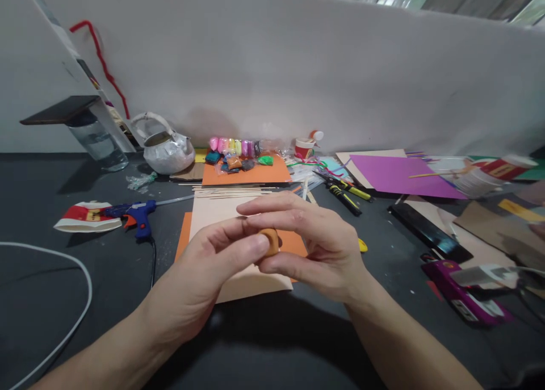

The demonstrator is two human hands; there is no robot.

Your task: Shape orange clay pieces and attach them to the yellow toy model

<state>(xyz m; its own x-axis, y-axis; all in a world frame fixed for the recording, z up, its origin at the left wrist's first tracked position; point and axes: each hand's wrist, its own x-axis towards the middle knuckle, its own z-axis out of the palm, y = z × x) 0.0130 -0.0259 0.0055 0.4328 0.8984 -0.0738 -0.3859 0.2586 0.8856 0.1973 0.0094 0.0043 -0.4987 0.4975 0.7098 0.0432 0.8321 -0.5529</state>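
Forearms: mine come in from the bottom edge, closest to the lens, and meet above the dark table [51, 185].
Left hand [204, 271]: fingers curled in, thumb pressed against the near side of a small orange clay lump [269, 241].
Right hand [315, 242]: fingers stretched out over the top of the lump, thumb under it, so the two hands close on it together.
Clay lump: held between both hands above the table, over the beige sheet [230, 219]; only a rounded end shows, the rest sits behind my fingers.
Under the hands: the beige sheet lies on an orange sheet [298, 243], whose edges stick out either side.
Left side: a blue glue gun [134, 213] lies by a red and white paper cup on its side [87, 217]; a white cable [63, 259] runs off the left edge.
Farther back: wooden sticks [230, 191], small packets of coloured clay [238, 151] on another orange sheet, and a foil-wrapped kettle [164, 149].
Right side: a purple sheet [400, 174], yellow-handled cutters [349, 194], and a purple glue gun [464, 290], blurred.
Far right: things are smeared and cut off by the edge; I cannot make them out.
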